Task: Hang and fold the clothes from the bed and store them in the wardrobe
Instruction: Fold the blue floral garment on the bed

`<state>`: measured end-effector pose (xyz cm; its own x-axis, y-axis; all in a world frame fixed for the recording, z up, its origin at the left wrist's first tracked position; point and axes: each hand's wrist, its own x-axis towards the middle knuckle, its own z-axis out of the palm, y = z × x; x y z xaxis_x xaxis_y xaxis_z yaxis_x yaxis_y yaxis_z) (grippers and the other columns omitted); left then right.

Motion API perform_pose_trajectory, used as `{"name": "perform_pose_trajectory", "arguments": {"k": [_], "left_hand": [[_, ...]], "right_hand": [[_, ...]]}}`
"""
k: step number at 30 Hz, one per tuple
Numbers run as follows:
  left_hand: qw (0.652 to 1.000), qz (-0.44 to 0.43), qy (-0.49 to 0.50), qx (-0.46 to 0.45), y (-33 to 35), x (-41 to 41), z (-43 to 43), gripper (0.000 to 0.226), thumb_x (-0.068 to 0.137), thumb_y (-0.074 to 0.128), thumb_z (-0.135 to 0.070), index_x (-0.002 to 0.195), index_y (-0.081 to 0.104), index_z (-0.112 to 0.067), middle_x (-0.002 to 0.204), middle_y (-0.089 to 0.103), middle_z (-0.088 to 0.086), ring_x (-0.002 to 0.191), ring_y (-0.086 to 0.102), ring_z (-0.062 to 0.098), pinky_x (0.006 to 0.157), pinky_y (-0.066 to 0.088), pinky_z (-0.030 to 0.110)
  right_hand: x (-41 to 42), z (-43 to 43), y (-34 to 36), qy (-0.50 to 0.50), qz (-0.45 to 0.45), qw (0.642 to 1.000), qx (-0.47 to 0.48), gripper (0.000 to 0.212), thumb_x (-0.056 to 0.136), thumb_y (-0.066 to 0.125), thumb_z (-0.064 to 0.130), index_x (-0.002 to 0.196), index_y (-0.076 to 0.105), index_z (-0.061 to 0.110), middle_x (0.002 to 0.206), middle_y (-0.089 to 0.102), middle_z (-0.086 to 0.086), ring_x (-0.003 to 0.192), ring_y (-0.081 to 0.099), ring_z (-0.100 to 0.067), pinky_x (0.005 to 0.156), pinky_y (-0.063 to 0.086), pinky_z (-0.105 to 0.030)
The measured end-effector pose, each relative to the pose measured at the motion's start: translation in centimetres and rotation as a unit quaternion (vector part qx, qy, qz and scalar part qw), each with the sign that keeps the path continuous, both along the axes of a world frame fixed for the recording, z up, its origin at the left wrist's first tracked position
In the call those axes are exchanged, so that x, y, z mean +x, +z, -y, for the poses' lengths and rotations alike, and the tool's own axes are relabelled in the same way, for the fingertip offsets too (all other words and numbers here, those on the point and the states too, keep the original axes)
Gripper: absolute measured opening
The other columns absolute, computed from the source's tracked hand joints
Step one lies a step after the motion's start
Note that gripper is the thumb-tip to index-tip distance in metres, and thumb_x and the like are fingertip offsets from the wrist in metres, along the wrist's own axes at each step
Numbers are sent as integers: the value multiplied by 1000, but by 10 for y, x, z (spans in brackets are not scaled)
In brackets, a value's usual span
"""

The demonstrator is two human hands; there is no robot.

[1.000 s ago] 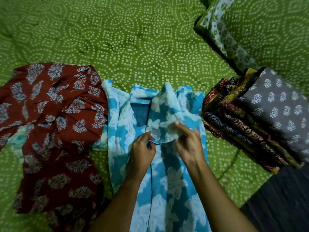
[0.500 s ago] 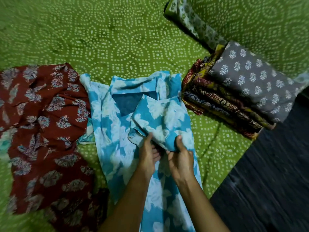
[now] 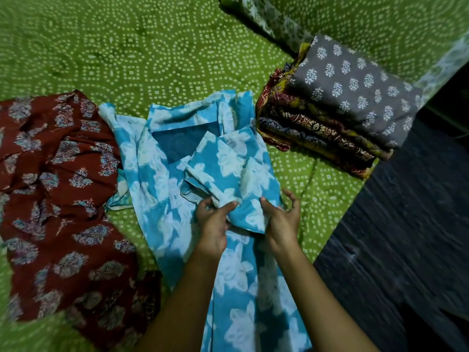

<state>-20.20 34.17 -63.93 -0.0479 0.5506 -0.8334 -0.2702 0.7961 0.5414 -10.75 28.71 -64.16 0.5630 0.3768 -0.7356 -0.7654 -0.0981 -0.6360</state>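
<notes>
As the person draws both hands back toward themselves, the blue-and-white flap of cloth (image 3: 236,168), which a second ago stood bunched up near the collar, has come down almost flat across the chest of the blue cotton garment with white flowers (image 3: 162,189). That garment lies spread lengthwise on the green dotted bedcover (image 3: 142,54), just beside the stack of folded printed clothes (image 3: 330,118); whether the two touch I cannot tell.

The left hand (image 3: 213,224) pinches the flap's lower edge between thumb and fingers. The right hand (image 3: 281,222) holds the flap's other corner under its thumb, its fingers curled past the cloth's edge.

To my eye this is the first inward fold nearly laid, so the piece is early in its folding and far from the wardrobe, which is not in sight. On the far side of the blue garment from the stack, a crumpled maroon garment with grey-blue motifs (image 3: 58,199) lies untouched.

Whether the flap is a sleeve or a side panel I cannot tell; the print hides the seams. The blue garment's hem runs out of view below the forearms, and the maroon piece is cut off at the edge.
</notes>
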Motion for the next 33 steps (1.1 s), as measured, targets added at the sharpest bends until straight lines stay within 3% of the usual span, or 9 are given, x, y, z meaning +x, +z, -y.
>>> {"name": "perform_pose_trajectory", "arguments": {"k": [3, 5, 9, 11, 13, 19, 23, 28, 33], "left_hand": [[988, -115, 33, 100, 11, 6, 8, 52, 73, 72, 8, 113, 44, -11, 86, 58, 3, 77, 59, 15, 65, 51, 15], [955, -256, -32, 147, 14, 7, 18, 52, 73, 76, 1, 111, 43, -13, 85, 49, 5, 75, 51, 19, 62, 46, 15], [820, -442, -218, 292, 0, -1, 37, 49, 67, 77, 5, 110, 56, -6, 115, 47, 18, 102, 51, 32, 83, 39, 24], [733, -466, -325, 375, -13, -7, 41, 43, 71, 73, 5, 110, 61, -8, 124, 50, 16, 111, 52, 33, 91, 43, 33], [686, -434, -419, 406, -27, -13, 43, 44, 83, 64, -4, 126, 55, -9, 142, 42, 13, 129, 42, 31, 104, 38, 43], [669, -405, -557, 278, -50, -35, 44, 57, 101, 31, -31, 151, 5, -18, 158, -6, 1, 146, -5, 18, 116, 0, 37], [645, -434, -573, 260, -45, -33, 44, 59, 101, 29, -33, 151, -1, -22, 157, -12, -1, 145, -10, 16, 116, -3, 37], [703, -416, -508, 272, -40, -32, 41, 55, 96, 47, -21, 147, 27, -15, 158, 6, 4, 145, 9, 21, 117, 11, 39], [727, -487, -356, 327, -28, -56, 20, 28, 83, 60, -6, 110, 65, -8, 132, 51, 13, 120, 49, 33, 95, 44, 45]], "right_hand": [[-1, 14, 4, 61, 276, 951, -127, 29, 81, 62, -10, 82, 57, 18, 85, 62, 2, 80, 59, -8, 81, 50, -32], [-7, 33, 3, 101, 344, 911, -203, 18, 80, 63, -7, 83, 61, 11, 88, 60, -3, 87, 59, -13, 86, 44, -28], [-27, 61, -3, 258, 397, 816, -331, 38, 72, 74, 4, 107, 61, 9, 112, 36, -11, 107, 39, -27, 95, 34, -29], [-32, 59, -1, 282, 484, 756, -339, 43, 71, 72, 5, 111, 59, 11, 120, 35, -16, 111, 34, -30, 97, 35, -44], [-32, 50, -3, 313, 556, 707, -305, 43, 77, 67, 6, 118, 56, 8, 131, 36, -21, 122, 33, -34, 101, 36, -48], [-25, 43, -29, 579, 544, 579, -184, 59, 98, 36, 13, 151, 10, 12, 158, -6, -10, 144, -11, -21, 120, 2, -39], [-26, 50, -40, 598, 545, 548, -213, 61, 94, 16, 36, 150, 14, 12, 158, 0, -8, 142, -11, -19, 118, -3, -34], [-39, 33, -21, 620, 502, 564, -213, 58, 100, 30, 15, 149, 2, 3, 157, -12, -15, 144, -17, -25, 116, -9, -34], [-63, 7, 0, 622, 492, 593, -141, 61, 93, 45, 3, 148, 19, 3, 158, 0, -14, 147, 2, -25, 120, 9, -32]]}}
